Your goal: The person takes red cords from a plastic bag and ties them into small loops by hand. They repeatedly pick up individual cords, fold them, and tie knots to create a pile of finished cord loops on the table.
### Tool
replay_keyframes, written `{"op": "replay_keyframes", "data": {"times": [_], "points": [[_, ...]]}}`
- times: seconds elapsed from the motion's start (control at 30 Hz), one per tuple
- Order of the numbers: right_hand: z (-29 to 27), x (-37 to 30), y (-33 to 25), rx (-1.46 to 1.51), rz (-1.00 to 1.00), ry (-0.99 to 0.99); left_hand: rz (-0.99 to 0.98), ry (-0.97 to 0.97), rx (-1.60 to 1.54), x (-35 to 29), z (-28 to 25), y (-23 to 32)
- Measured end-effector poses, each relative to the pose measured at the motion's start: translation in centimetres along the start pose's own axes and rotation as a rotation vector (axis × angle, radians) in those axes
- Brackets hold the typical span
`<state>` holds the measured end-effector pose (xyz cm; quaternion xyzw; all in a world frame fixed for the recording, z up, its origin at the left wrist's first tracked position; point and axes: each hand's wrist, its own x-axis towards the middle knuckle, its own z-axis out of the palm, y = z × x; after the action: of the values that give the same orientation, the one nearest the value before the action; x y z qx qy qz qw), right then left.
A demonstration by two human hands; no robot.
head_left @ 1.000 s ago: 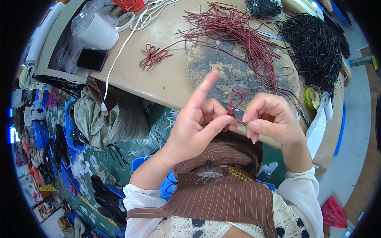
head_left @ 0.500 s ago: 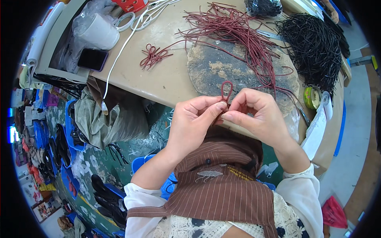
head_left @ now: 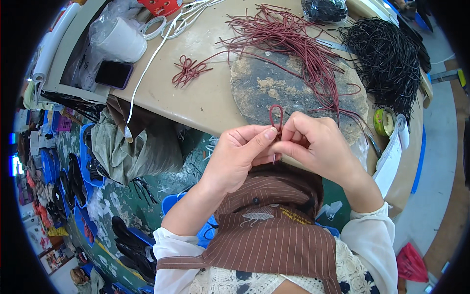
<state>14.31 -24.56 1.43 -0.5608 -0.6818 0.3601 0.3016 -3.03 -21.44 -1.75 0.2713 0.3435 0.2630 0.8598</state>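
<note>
A dark red cord point(head_left: 276, 113) stands up as a narrow loop above my pinched fingers, and a short end hangs below them. My left hand point(head_left: 247, 147) grips it between thumb and forefinger. Close against it, my right hand point(head_left: 313, 144) pinches the same cord with thumb and curled fingers; the crossing point is hidden between the fingertips. Beyond the hands lies a round, worn dark slab point(head_left: 267, 83), partly covered by a heap of loose red cords point(head_left: 298, 39). To its left is a small bunch of looped red cord point(head_left: 188, 72).
At the right lie a pile of black cords point(head_left: 382, 59), a green-yellow tape roll point(head_left: 384, 121), scissors point(head_left: 373, 143) and white paper point(head_left: 391, 157). A phone point(head_left: 114, 74), a white cable point(head_left: 147, 73) and a plastic-wrapped white roll point(head_left: 122, 40) are at the left. The table edge point(head_left: 186, 115) runs before me.
The right hand's fingers have curled in closer to the left thumb. The cord loop looks wider and sits slightly lower, and a short end now shows below the fingers.
</note>
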Motion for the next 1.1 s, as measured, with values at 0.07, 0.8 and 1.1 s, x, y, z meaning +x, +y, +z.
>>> {"op": "replay_keyframes", "data": {"times": [0.07,0.8,1.1], "points": [[-0.5,0.3,-0.2,-0.139,-0.123,-0.033,0.002,-0.049,-0.032,-0.2,0.2,0.1],[0.6,-1.0,1.2,0.851,0.34,-0.007,0.493,0.194,0.406,0.8,1.1,0.3],[1.6,-1.6,1.2,0.937,0.319,0.008,0.634,0.172,0.346,1.3,0.6,-0.5]]}}
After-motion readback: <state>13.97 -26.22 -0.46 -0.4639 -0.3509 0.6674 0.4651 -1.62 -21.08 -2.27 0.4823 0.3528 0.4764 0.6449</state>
